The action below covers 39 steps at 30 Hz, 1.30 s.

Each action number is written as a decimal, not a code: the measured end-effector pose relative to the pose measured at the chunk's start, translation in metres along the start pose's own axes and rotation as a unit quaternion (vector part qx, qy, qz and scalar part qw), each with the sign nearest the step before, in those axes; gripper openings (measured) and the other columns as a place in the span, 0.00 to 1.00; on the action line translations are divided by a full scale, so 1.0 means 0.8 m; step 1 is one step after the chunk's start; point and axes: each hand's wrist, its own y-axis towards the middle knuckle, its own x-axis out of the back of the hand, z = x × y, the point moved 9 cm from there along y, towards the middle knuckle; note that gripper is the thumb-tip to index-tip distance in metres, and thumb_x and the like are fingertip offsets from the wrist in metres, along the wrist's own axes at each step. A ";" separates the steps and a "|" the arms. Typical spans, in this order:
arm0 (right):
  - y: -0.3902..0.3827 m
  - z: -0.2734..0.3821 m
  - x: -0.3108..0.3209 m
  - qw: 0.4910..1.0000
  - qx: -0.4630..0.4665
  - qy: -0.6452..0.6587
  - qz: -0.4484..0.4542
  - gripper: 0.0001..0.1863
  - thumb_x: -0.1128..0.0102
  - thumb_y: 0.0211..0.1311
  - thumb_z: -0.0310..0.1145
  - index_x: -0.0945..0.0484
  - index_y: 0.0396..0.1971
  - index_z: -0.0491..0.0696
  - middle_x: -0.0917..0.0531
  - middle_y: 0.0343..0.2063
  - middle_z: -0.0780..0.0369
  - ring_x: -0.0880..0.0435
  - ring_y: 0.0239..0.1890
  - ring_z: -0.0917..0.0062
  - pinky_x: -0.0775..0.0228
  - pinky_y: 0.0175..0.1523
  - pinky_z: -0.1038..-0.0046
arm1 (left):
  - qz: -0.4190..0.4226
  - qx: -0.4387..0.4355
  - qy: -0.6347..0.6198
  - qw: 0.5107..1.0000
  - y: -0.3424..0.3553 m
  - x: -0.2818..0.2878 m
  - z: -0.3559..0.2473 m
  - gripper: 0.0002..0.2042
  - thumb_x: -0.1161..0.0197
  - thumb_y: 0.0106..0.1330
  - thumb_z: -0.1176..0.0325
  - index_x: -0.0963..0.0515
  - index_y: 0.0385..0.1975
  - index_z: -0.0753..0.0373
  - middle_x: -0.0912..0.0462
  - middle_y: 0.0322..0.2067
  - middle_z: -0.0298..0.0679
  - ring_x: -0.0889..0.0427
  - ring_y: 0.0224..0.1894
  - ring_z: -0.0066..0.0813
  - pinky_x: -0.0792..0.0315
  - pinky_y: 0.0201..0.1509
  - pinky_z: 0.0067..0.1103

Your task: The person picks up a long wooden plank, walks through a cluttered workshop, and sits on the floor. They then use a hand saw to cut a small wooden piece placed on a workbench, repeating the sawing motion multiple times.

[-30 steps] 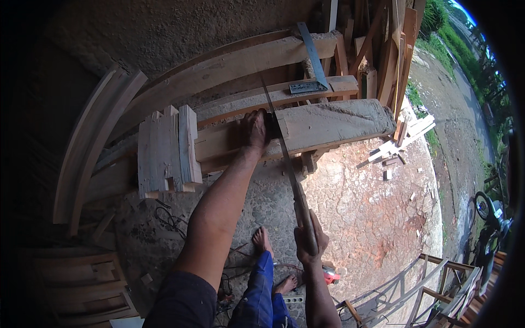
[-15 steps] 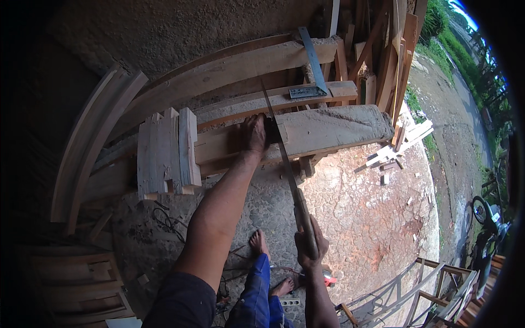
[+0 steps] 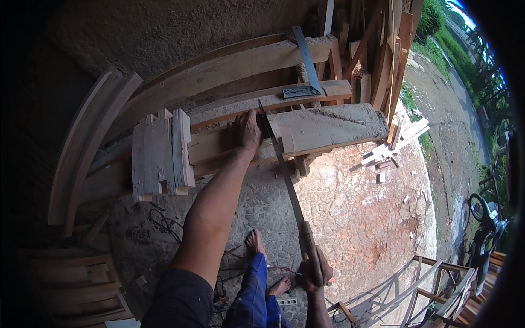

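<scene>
My right hand (image 3: 316, 270) is closed round the wooden handle of a hand saw (image 3: 291, 183). The long blade slants away from me, crossing a thick plank (image 3: 328, 128) laid on the bench. Just left of the blade, my left hand (image 3: 249, 131) presses down with curled fingers, gripping a wooden board (image 3: 210, 145) beside the cut. Dark shadow between this hand and the blade hides part of the fingers. Further left, several notched wooden pieces (image 3: 161, 156) stand side by side across the board.
A metal try square (image 3: 307, 60) rests on beams beyond the plank. Upright timber (image 3: 383, 71) leans at the far right, with offcuts (image 3: 396, 143) on the ground below. Grooved lengths (image 3: 93, 147) lean at left. A wooden frame (image 3: 432, 290) and a motorcycle (image 3: 484, 235) are at lower right.
My right hand has drawn the saw back toward me, and the blade's tip has come nearer. My left hand stays at the board; the whole view has shifted slightly.
</scene>
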 end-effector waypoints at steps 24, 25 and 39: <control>0.065 0.072 0.000 0.998 -0.005 0.063 0.021 0.36 0.28 0.49 0.34 0.28 0.62 0.45 0.14 0.38 0.54 0.12 0.32 0.67 0.22 0.37 0.68 | 0.039 -0.031 -0.024 0.998 -0.006 0.002 -0.002 0.07 0.49 0.63 0.71 0.27 0.39 0.57 0.19 0.42 0.41 0.22 0.51 0.44 0.33 0.51 0.44; 0.064 0.082 0.001 0.997 0.003 0.080 0.019 0.36 0.28 0.50 0.33 0.28 0.62 0.44 0.14 0.38 0.54 0.12 0.32 0.67 0.22 0.37 0.69 | 0.045 -0.033 -0.021 0.998 -0.006 0.002 -0.001 0.08 0.49 0.63 0.71 0.27 0.39 0.57 0.19 0.42 0.41 0.22 0.51 0.44 0.33 0.51 0.44; 0.048 0.117 0.014 0.996 0.059 0.064 0.005 0.32 0.32 0.55 0.31 0.29 0.62 0.43 0.14 0.44 0.54 0.11 0.40 0.64 0.19 0.43 0.69 | 0.007 -0.038 -0.058 0.998 -0.010 0.018 -0.010 0.18 0.45 0.67 0.50 0.27 0.40 0.60 0.19 0.42 0.44 0.23 0.50 0.49 0.35 0.53 0.47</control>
